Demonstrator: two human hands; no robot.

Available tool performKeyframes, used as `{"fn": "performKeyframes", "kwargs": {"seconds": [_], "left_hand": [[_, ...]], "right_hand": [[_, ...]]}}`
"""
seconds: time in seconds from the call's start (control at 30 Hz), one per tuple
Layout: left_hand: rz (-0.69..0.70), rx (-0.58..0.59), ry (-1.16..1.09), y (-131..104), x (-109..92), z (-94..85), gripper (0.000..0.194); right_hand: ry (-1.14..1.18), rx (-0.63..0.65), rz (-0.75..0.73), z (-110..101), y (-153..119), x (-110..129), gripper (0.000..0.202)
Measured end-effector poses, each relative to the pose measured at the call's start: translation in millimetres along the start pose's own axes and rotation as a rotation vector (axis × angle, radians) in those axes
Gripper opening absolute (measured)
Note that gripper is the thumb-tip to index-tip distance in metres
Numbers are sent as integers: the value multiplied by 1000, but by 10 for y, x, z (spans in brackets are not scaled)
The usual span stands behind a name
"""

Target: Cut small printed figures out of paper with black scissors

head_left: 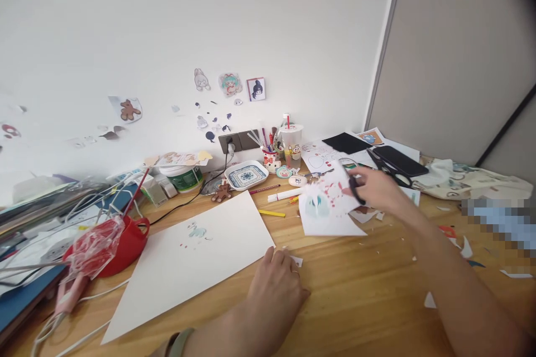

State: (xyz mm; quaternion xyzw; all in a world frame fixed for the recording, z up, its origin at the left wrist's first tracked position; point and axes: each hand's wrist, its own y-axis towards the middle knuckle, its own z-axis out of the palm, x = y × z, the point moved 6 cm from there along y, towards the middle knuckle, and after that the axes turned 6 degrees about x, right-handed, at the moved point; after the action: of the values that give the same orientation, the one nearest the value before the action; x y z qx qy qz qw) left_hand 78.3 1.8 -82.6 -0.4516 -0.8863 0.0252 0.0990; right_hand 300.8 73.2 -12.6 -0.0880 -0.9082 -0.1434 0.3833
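My left hand (278, 284) rests on the wooden table by the lower right corner of a large white sheet (188, 273), its fingers bent and together; a small paper scrap (297, 261) lies beside the fingertips. Small blue-green cut-out pieces (197, 231) are on the large sheet. Dark scissor handles (355, 189) are held in my right hand (374, 188), above the right edge of a smaller white paper (330, 224) with teal and red drawings. The scissors are blurred.
A red pot (129, 245) and cables crowd the left side. Behind are a blue-patterned dish (246, 176), a drink cup (291, 148), a yellow pen (272, 213) and a white marker (283, 195). Black scissors (387, 168), a phone (400, 160) and paper scraps lie right.
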Motion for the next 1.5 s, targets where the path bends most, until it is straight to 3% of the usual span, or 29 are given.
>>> {"fn": "performKeyframes", "kwargs": {"seconds": [0.17,0.3,0.37,0.47,0.6,0.73,0.83,0.97,1.1,1.2,1.5], "left_hand": [[-67,26,-69,170,-54,57,44],[-49,-9,-187,500,-1,26,48],[-120,-8,-361,638,146,8,52],[-113,-50,-565,726,339,-48,53],[-123,-154,-703,668,555,-93,29],[-261,-302,-917,594,762,-86,9],[-332,-432,-1142,555,913,-84,14],[-320,-548,-1454,476,1091,-118,37],[-160,-521,-1831,390,1118,-187,54],[-81,-488,-2080,348,1093,-182,47],[-186,-435,-2046,336,1115,9,33]], "right_hand": [[508,-273,-98,-447,-73,6,38],[868,-386,-171,-495,-77,-30,29],[942,-362,-183,-455,-59,-16,28],[1004,-299,-187,-395,-47,24,26],[1047,-255,-188,-331,-55,57,24],[1054,-154,-144,-168,-48,102,28],[1049,-17,-91,12,-54,175,25],[1025,108,-58,208,-95,274,21],[962,201,-22,391,-138,324,23],[901,222,2,488,-165,346,28],[764,240,28,588,-268,479,37]]}}
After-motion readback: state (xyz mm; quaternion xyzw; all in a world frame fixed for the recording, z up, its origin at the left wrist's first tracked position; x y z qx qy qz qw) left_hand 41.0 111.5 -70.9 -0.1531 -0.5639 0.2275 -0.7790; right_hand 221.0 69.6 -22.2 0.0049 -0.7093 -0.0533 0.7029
